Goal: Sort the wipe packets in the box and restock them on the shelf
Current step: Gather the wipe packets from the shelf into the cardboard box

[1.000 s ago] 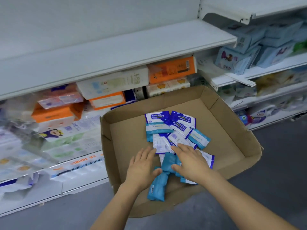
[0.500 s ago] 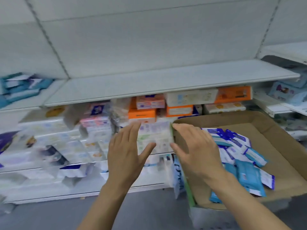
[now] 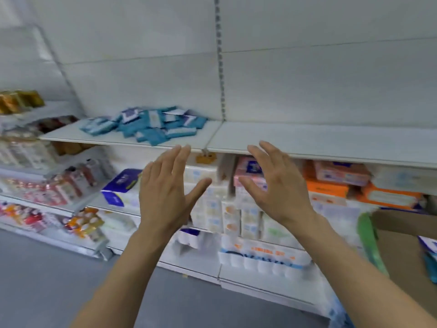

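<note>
A loose heap of blue and white wipe packets [image 3: 151, 125] lies on the white shelf [image 3: 307, 140], on its left half. My left hand [image 3: 165, 190] and my right hand [image 3: 276, 185] are raised side by side just below the shelf's front edge, palms facing each other, fingers spread and holding nothing. The cardboard box [image 3: 402, 247] shows only at the right edge, with a few blue packets [image 3: 429, 256] inside it.
Below the shelf stand stacked tissue packs [image 3: 227, 209], orange boxes [image 3: 331, 190] and a roll pack [image 3: 264, 256] on lower shelves. Red and orange goods [image 3: 47, 185] fill the shelves at the left. Grey floor [image 3: 47, 280] lies in front.
Both hands have left the packets in the box and risen empty towards the shelf. The view has swung up and left, so the box has slid to the right edge.
</note>
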Demonstrator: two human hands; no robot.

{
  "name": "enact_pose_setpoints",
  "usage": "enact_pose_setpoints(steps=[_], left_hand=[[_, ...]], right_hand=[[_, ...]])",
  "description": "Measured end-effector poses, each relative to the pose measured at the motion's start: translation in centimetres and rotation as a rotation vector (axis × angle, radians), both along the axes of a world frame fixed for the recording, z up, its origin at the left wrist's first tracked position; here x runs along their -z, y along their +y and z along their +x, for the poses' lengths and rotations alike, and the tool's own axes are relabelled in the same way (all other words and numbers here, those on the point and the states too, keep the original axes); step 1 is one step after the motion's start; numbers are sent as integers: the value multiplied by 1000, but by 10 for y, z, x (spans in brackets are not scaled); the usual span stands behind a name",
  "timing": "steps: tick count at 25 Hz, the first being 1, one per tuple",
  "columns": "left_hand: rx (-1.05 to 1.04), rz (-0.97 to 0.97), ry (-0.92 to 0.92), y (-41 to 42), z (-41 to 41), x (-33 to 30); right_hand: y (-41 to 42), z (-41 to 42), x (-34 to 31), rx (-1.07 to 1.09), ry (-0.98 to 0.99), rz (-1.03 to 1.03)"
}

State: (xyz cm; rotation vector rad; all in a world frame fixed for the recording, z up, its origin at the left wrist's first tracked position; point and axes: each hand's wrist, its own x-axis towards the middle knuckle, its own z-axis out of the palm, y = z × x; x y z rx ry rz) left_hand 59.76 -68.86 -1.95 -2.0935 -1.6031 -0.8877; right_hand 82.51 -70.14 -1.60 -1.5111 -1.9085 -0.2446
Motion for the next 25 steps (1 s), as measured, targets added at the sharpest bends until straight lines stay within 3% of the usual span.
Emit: enact_pose_setpoints(steps=[14, 25], left_hand=[[-225, -30, 53, 207, -219, -41], [-172, -94, 113, 359, -396, -20]], right_hand=[[254, -218, -46, -190, -115, -29], [393, -394, -26, -146, -133, -103]])
